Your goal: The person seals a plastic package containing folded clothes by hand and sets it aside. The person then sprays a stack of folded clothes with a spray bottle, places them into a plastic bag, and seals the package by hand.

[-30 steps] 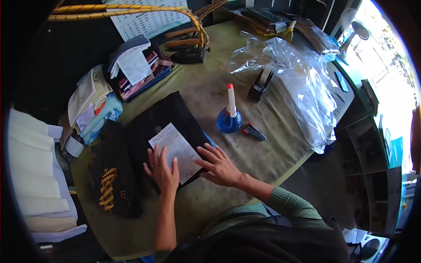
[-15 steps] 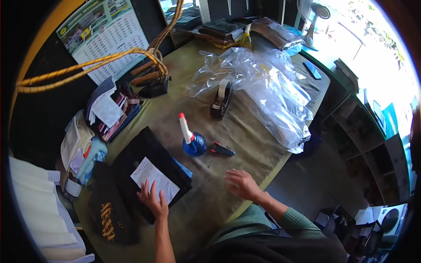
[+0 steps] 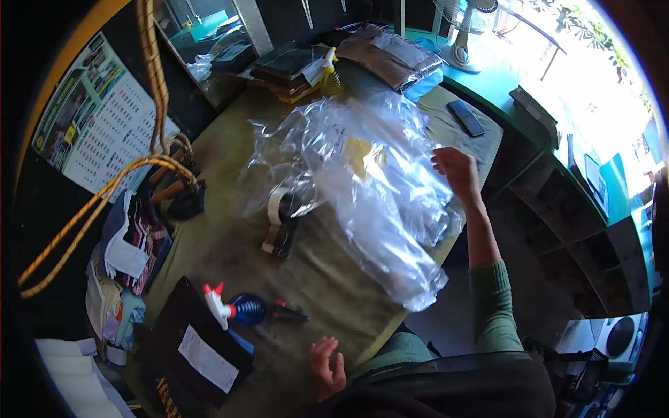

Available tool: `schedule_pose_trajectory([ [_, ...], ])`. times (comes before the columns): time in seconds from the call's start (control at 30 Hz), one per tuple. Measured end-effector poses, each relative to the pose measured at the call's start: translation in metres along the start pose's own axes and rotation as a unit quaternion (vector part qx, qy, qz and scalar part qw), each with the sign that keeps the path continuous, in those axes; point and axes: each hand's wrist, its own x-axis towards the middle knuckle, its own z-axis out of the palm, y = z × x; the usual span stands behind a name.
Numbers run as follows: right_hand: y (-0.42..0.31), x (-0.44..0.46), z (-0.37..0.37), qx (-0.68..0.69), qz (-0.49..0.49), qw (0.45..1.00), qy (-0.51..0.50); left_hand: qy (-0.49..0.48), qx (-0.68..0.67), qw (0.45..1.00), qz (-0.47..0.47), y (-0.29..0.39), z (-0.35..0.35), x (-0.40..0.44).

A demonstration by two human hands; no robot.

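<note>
My right hand (image 3: 458,173) is over the right edge of a heap of clear plastic bags (image 3: 369,188), fingers slightly curled and apart; whether it touches the plastic I cannot tell. Near the table's front edge, my left hand (image 3: 327,368) holds nothing, its fingers loosely bent. To its left lies a folded black garment (image 3: 171,313) with a white paper slip (image 3: 208,358) on top. Beside the garment are a blue spray bottle (image 3: 247,308) and a small black and red stapler (image 3: 290,313). A tape dispenser (image 3: 280,224) stands left of the plastic.
An iron (image 3: 187,202) with yellow cords and folded clothes (image 3: 136,244) are at the left. A phone (image 3: 465,118) lies at the table's right corner. Packed garments (image 3: 390,57) and a yellow spray bottle (image 3: 330,73) stand at the back, near a fan (image 3: 461,56).
The view has swung to the right. My left hand has come off the paper slip on the black garment. My right hand has moved from the front of the table out to the plastic bags.
</note>
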Motion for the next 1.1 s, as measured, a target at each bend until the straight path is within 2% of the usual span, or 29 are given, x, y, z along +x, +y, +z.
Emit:
schedule_pose_trajectory([
  [0.03, 0.015, 0.020, -0.005, -0.029, 0.048, 0.997, -0.051, -0.010, 0.005, 1.000, 0.009, 0.006, 0.008, 0.013],
  [0.07, 0.035, 0.036, -0.008, -0.123, 0.071, 0.983, -0.118, -0.019, 0.010, 1.000, 0.019, 0.011, 0.015, 0.025],
  [0.1, 0.053, 0.045, -0.007, -0.282, 0.043, 0.944, -0.163, 0.014, 0.010, 1.000, -0.009, 0.016, 0.019, 0.036],
  [0.17, 0.108, 0.057, 0.006, -0.383, 0.079, 0.906, -0.160, 0.079, 0.007, 0.995, -0.065, 0.020, 0.021, 0.056],
  [0.2, 0.127, 0.060, 0.011, -0.352, 0.050, 0.923, -0.148, 0.113, 0.025, 0.992, -0.047, 0.014, 0.020, 0.064],
  [0.23, 0.134, 0.060, 0.017, -0.319, 0.022, 0.938, -0.136, 0.145, 0.014, 0.987, -0.070, 0.011, 0.020, 0.070],
  [0.3, 0.141, 0.063, 0.035, -0.136, 0.035, 0.990, -0.023, 0.207, -0.004, 0.972, -0.114, 0.006, 0.018, 0.079],
  [0.37, 0.144, 0.075, 0.042, -0.188, 0.084, 0.978, -0.034, 0.219, -0.011, 0.969, -0.111, 0.004, 0.021, 0.088],
  [0.43, 0.159, 0.077, 0.054, -0.099, -0.040, 0.993, -0.057, 0.222, -0.024, 0.966, -0.128, 0.008, 0.025, 0.096],
  [0.47, 0.166, 0.082, 0.057, -0.093, -0.025, 0.988, -0.119, 0.209, -0.020, 0.969, -0.130, 0.010, 0.028, 0.098],
  [0.57, 0.186, 0.095, 0.056, -0.176, -0.241, 0.937, -0.179, 0.179, -0.018, 0.974, -0.139, 0.018, 0.045, 0.105],
  [0.6, 0.186, 0.095, 0.056, -0.224, -0.232, 0.925, -0.202, 0.171, -0.022, 0.974, -0.144, 0.023, 0.052, 0.107],
  [0.73, 0.213, 0.095, 0.046, -0.237, -0.273, 0.906, -0.220, 0.139, -0.066, 0.973, -0.174, 0.029, 0.070, 0.102],
  [0.83, 0.228, 0.091, 0.042, -0.309, -0.152, 0.897, -0.276, 0.134, -0.084, 0.971, -0.178, 0.027, 0.077, 0.101],
  [0.93, 0.226, 0.089, 0.044, -0.255, -0.181, 0.924, -0.220, 0.120, -0.054, 0.978, -0.163, 0.032, 0.074, 0.111],
  [1.1, 0.165, 0.096, 0.073, -0.086, -0.182, 0.964, -0.175, 0.100, -0.030, 0.983, -0.151, 0.051, 0.076, 0.140],
])
